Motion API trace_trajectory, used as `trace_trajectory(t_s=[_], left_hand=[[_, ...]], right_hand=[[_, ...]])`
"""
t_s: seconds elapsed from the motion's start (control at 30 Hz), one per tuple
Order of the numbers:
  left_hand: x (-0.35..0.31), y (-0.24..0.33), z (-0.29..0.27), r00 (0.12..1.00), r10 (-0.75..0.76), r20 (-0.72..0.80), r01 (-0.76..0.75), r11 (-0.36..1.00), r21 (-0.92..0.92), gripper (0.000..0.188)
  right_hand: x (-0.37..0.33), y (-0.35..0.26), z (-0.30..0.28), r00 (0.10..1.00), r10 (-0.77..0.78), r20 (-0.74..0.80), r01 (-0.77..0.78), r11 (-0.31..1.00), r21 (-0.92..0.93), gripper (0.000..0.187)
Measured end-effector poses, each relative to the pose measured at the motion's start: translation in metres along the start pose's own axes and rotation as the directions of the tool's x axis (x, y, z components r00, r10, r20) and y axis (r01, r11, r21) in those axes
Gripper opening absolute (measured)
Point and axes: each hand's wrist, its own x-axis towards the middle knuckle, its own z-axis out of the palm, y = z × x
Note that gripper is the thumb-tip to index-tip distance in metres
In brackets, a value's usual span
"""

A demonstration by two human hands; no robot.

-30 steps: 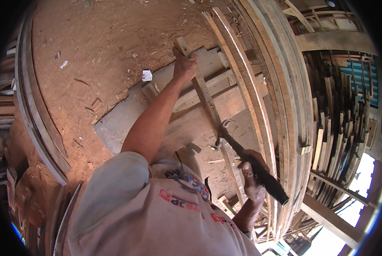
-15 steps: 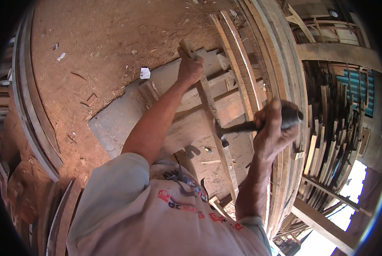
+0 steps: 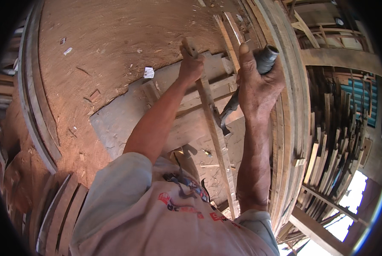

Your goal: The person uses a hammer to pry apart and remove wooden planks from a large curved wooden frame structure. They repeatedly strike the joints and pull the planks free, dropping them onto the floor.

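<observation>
My left hand point(image 3: 192, 68) is closed around the far end of a long narrow wooden strip point(image 3: 214, 121), which slants down toward my body. My right hand point(image 3: 261, 91) grips a hammer point(image 3: 231, 106) by its dark ribbed handle, with the handle's end pointing away from me. The hammer's head rests against the strip's right side, about midway along it. Whether the claw holds a nail there is too small to tell. Under the strip lie wider planks point(image 3: 186, 128) and a grey board point(image 3: 110, 130) on the ground.
Long stacked planks point(image 3: 291, 119) run along my right side. Beyond them, many thin wood pieces point(image 3: 327, 149) lean in a rack. Curved-looking boards point(image 3: 33, 94) lie at the left. A white paper scrap point(image 3: 149, 72) sits on the brown dirt floor.
My right hand has swung the hammer's handle forward, away from my body, while its head stays by the strip. The left hand keeps its hold with little movement.
</observation>
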Motion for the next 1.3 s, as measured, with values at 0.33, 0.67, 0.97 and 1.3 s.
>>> trace_trajectory(t_s=[0.33, 0.67, 0.97, 1.3], left_hand=[[0.003, 0.026, 0.017, 0.954, -0.149, -0.262, 0.178, 0.980, 0.091, 0.094], [0.041, -0.037, 0.034, 0.962, 0.019, -0.271, 0.060, 0.959, 0.278, 0.091], [0.023, -0.002, 0.027, 0.932, 0.016, -0.363, 0.028, 0.993, 0.116, 0.087], [0.031, -0.028, 0.034, 0.960, 0.100, -0.260, -0.038, 0.971, 0.236, 0.076]], right_hand=[[-0.070, 0.013, -0.097, 0.990, -0.077, 0.114, -0.005, 0.806, 0.592, 0.030], [-0.036, -0.045, -0.067, 0.981, 0.067, 0.183, -0.127, 0.932, 0.340, 0.030], [-0.042, 0.002, -0.080, 0.991, 0.127, 0.034, -0.129, 0.890, 0.438, 0.019], [-0.090, 0.017, -0.103, 0.991, -0.126, 0.041, 0.075, 0.790, 0.609, 0.023]])
